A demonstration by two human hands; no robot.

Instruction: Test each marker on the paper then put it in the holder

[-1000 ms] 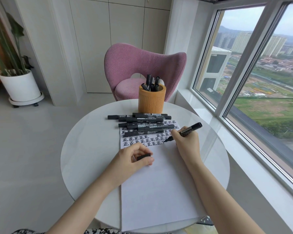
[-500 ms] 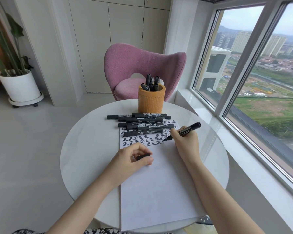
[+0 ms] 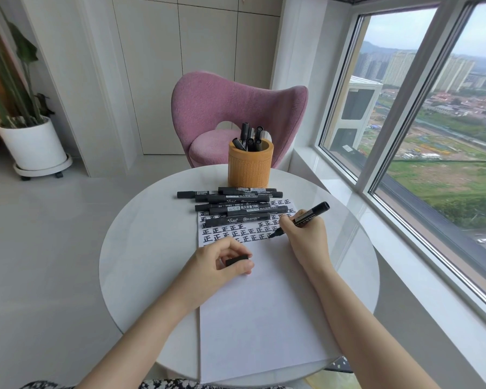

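Note:
A white paper point(image 3: 264, 310) lies on the round white table point(image 3: 141, 256), its top rows filled with black characters. My right hand point(image 3: 306, 237) grips an uncapped black marker point(image 3: 312, 213), tip touching the paper at the right end of the lowest written row. My left hand point(image 3: 222, 262) rests on the paper and pinches the marker's black cap point(image 3: 237, 260). Several capped black markers point(image 3: 233, 206) lie in a stack across the paper's top edge. Behind them stands the orange holder point(image 3: 249, 167) with several markers upright in it.
A pink chair point(image 3: 236, 108) stands beyond the table. A large window point(image 3: 421, 136) runs along the right. A potted plant in a white pot point(image 3: 31, 144) sits on the floor at the far left.
The marker tip has crept slightly along the lowest row of characters. My left hand has stayed put with the cap.

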